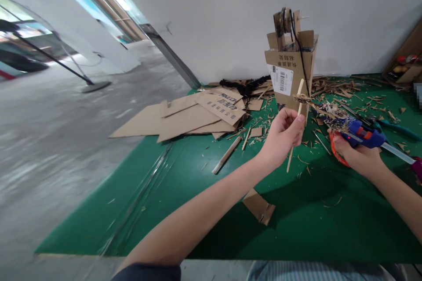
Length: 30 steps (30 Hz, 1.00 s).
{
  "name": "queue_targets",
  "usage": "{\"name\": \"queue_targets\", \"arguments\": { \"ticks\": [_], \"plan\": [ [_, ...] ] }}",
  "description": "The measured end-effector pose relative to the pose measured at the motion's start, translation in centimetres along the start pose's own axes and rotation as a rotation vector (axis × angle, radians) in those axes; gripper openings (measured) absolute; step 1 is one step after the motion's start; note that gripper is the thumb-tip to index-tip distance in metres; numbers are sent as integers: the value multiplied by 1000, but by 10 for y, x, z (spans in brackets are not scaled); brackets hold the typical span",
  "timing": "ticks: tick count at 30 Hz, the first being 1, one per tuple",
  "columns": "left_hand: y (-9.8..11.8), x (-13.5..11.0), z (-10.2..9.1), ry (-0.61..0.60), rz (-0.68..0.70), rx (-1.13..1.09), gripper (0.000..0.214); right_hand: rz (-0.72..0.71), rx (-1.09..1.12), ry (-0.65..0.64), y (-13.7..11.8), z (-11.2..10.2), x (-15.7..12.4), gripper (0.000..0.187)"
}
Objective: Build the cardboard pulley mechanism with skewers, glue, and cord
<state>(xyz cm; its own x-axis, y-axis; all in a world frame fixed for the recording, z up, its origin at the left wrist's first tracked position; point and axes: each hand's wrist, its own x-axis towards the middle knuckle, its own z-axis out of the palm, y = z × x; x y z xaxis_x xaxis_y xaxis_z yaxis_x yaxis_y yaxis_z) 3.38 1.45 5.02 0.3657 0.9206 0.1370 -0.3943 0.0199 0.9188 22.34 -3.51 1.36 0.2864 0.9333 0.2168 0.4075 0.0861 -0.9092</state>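
A thin wooden stick [300,92] is pinched upright, slightly tilted, in the fingers of my left hand [286,131]. My right hand [358,153] is wrapped round a blue hot glue gun [365,134] with an orange trigger. Scraps and strands cling to the gun's front, and its nozzle end is close to the stick; I cannot tell whether they touch. A clear glue stick [398,153] protrudes from the gun's rear. Just behind my left hand stands a tall cardboard box [290,63] with a label, topped by wooden uprights, a spool and a black cord.
Flat cardboard pieces [194,116] are stacked at the table's left back. A flat wooden strip [227,155] and a cardboard scrap [259,206] lie on the green tabletop [178,202]. Teal-handled pliers [400,129] rest among shavings at right. A white wall [214,17] rises behind.
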Motion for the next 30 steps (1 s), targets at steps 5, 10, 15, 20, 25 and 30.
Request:
{"name": "queue_targets", "arguments": {
  "ticks": [5,10,15,20,25,30],
  "plan": [
    [3,-1,1,20,-23,-61,21,39,38,-3,4,1,0,42],
    [2,1,1,27,-11,-41,22,60,-9,-30,6,-1,1,38],
    [-1,1,0,47,4,-8,14,45,-16,-36,8,0,0,39],
    [-2,2,-1,29,15,-18,17,44,-71,7,8,-1,1,41],
    [-3,3,-2,20,32,-20,20,30,-60,34,5,1,2,41],
    [-4,2,-3,4,49,-20,23,28,-21,23,-5,2,0,44]
  ]
}}
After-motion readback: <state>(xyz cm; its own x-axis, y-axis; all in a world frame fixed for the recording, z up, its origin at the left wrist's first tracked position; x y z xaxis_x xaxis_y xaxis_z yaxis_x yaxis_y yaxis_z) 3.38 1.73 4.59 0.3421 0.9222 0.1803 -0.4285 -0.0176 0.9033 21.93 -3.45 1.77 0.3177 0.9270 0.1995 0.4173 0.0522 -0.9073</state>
